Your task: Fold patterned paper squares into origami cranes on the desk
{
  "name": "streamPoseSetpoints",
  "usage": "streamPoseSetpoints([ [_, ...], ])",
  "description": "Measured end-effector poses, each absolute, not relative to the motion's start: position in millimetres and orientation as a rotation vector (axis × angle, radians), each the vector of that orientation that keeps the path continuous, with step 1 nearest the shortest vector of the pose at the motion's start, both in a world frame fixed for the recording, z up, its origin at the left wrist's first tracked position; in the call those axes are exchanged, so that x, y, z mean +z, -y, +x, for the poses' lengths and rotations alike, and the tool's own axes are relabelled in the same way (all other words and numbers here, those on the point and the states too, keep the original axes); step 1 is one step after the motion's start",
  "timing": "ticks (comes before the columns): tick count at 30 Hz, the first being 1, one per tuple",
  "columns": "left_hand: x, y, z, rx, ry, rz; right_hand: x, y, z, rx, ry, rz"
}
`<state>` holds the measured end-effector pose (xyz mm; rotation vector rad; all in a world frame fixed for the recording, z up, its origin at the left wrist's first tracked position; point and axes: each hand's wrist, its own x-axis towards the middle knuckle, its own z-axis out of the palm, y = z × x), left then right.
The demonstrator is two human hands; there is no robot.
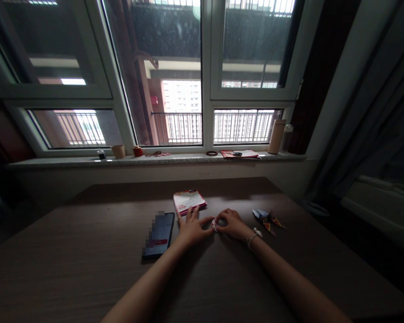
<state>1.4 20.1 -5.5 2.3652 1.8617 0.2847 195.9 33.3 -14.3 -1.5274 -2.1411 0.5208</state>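
Observation:
Both my hands rest on the dark wooden table (pixel 87 251) near its middle. Between them lies a small folded piece of red and white paper (pixel 214 224). My left hand (pixel 191 228) lies with fingers spread, its thumb and forefinger pinching the paper's left side. My right hand (pixel 231 223) is curled, its fingertips closed on the paper's right side. A bracelet sits on my right wrist (pixel 252 239).
A pad of red and white paper sheets (pixel 189 200) lies just beyond my left hand. A black phone (pixel 159 234) sits to the left. Folded paper figures (pixel 268 220) lie to the right. The window sill (pixel 54 162) holds cups, a tall flask (pixel 276 136) and papers.

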Motion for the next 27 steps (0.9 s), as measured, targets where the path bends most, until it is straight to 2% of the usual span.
streamPoseSetpoints([
  [14,-6,-20,1,0.279,-1.851,2.37,-26,-34,205,0.535,2.146,-1.401],
  [27,-9,-16,2,0.57,-1.832,2.421,-33,-33,198,0.388,2.005,-1.471],
])
